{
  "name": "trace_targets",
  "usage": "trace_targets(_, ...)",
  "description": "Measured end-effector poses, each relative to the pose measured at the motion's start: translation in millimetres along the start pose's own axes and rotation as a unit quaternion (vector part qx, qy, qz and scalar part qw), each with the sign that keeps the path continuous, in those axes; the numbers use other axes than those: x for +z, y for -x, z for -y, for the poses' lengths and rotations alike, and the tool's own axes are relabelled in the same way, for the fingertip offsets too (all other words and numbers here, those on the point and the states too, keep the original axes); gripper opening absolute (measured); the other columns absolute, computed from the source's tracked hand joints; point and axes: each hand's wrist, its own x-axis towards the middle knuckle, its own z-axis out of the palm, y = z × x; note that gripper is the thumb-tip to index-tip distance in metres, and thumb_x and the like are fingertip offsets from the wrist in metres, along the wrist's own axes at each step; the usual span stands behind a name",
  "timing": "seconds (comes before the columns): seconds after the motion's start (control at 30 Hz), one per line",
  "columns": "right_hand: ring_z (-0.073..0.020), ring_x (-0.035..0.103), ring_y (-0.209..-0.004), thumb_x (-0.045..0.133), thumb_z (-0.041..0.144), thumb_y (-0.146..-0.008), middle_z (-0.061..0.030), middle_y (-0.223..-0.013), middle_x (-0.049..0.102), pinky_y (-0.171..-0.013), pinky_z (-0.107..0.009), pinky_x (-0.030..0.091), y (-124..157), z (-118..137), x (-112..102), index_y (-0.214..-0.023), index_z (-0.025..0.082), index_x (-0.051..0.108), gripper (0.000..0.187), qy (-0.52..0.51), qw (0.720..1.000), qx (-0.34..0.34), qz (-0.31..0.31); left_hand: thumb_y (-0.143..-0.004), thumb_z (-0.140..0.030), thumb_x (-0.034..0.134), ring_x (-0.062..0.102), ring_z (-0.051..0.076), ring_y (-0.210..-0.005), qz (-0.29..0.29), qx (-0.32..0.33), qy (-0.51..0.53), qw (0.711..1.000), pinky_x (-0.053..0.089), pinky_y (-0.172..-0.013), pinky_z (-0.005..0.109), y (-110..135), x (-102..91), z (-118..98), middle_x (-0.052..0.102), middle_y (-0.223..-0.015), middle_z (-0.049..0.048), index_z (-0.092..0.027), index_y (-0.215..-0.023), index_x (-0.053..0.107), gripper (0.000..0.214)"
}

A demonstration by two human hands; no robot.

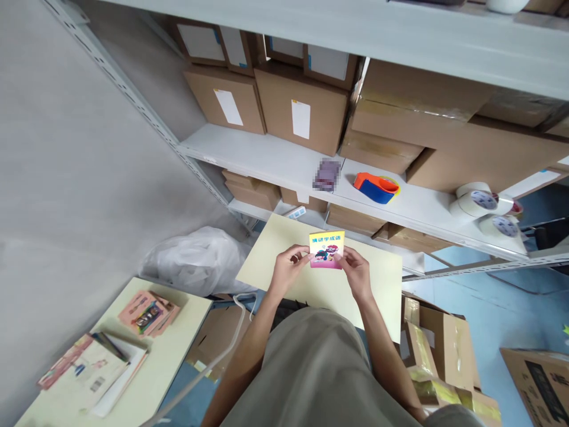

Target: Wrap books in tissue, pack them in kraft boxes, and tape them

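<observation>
A small yellow-and-pink booklet (326, 250) with cartoon figures and blue Chinese lettering on its cover is held upright over a pale yellow table (377, 279). My left hand (290, 267) pinches its left edge between thumb and fingers. On the opposite edge, my right hand (355, 270) grips it the same way, thumb on the front cover. Both forearms reach forward from my body, and the booklet's back is hidden from me.
Cardboard boxes (302, 110) fill the shelf behind the table. An orange-and-blue tape dispenser (377, 187) and tape rolls (475, 203) lie on the shelf. Books (89, 370) and pink booklets (146, 314) rest on a left side table. Opened cartons (444, 350) stand at right.
</observation>
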Motion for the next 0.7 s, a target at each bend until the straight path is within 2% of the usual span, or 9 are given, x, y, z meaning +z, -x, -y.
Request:
trace_targets(0.07, -0.0295, 0.081, -0.102, 0.089, 0.056, -0.087, -0.0085, -0.106, 0.086, -0.098, -0.049, 0.066, 1, 6, -1, -0.110, 0.025, 0.082, 0.040, 0.020, 0.999, -0.050, -0.005, -0.095, -0.046, 0.081, 0.067, 0.014, -0.070, -0.013, 0.072, -0.020, 0.997, 0.056, -0.065, 0.027, 1, -2.2, -9, 0.081, -0.092, 0.0031, -0.024, -0.094, 0.085, 0.023)
trace_targets(0.2, -0.0320, 0.075, -0.131, 0.081, 0.049, -0.097, -0.0102, -0.122, 0.084, -0.120, -0.056, 0.054, 3, 21, -5, -0.098, 0.028, 0.079, 0.022, 0.062, 0.985, -0.155, 0.035, -0.106, -0.032, 0.068, 0.079, 0.021, -0.102, -0.041, 0.199, -0.084, 0.976, 0.062, -0.095, 0.036, 6, -6.4, -25, 0.084, -0.109, 0.0059, -0.027, -0.099, 0.085, 0.019)
trace_targets(0.3, -0.0307, 0.074, -0.134, 0.077, 0.045, -0.101, -0.0102, -0.128, 0.083, -0.117, -0.054, 0.056, 4, 29, -7, -0.095, 0.028, 0.078, 0.018, 0.060, 0.979, -0.186, 0.050, -0.109, -0.029, 0.065, 0.080, 0.021, -0.109, -0.046, 0.239, -0.111, 0.964, 0.062, -0.101, 0.037, 10, -8.5, -31, 0.085, -0.115, 0.0053, -0.028, -0.101, 0.084, 0.021)
trace_targets(0.4, -0.0298, 0.075, -0.130, 0.075, 0.046, -0.102, -0.0103, -0.129, 0.082, -0.109, -0.049, 0.062, 4, 32, -9, -0.102, 0.029, 0.082, 0.018, 0.075, 0.977, -0.191, 0.052, -0.110, -0.030, 0.064, 0.081, 0.021, -0.107, -0.042, 0.233, -0.106, 0.966, 0.063, -0.099, 0.035, 12, -8.6, -32, 0.085, -0.114, 0.0054, -0.027, -0.104, 0.083, 0.021)
trace_targets(0.57, -0.0266, 0.081, -0.101, 0.079, 0.052, -0.099, -0.0092, -0.109, 0.086, -0.091, -0.041, 0.067, 6, 29, -11, -0.114, 0.026, 0.083, 0.031, 0.112, 0.985, -0.133, 0.020, -0.100, -0.041, 0.078, 0.076, 0.016, -0.077, -0.085, 0.143, -0.117, 0.979, 0.063, -0.079, 0.027, 12, -8.3, -28, 0.083, -0.092, 0.0021, -0.025, -0.104, 0.080, 0.017)
trace_targets(0.63, -0.0245, 0.080, -0.090, 0.083, 0.053, -0.095, -0.0068, -0.100, 0.086, -0.083, -0.038, 0.067, 6, 27, -11, -0.123, 0.025, 0.079, 0.039, 0.093, 0.990, -0.107, 0.012, -0.099, -0.043, 0.079, 0.074, 0.015, -0.074, -0.065, 0.116, -0.115, 0.984, 0.061, -0.077, 0.025, 13, -9.7, -27, 0.082, -0.089, 0.0016, -0.024, -0.104, 0.079, 0.020)
trace_targets(0.7, -0.0227, 0.078, -0.084, 0.084, 0.052, -0.094, -0.0054, -0.096, 0.085, -0.075, -0.035, 0.066, 7, 27, -11, -0.121, 0.025, 0.078, 0.039, 0.074, 0.992, -0.096, 0.021, -0.103, -0.041, 0.072, 0.075, 0.015, -0.079, -0.029, 0.115, -0.106, 0.987, 0.061, -0.079, 0.025, 13, -12.0, -28, 0.083, -0.097, 0.0032, -0.024, -0.109, 0.080, 0.020)
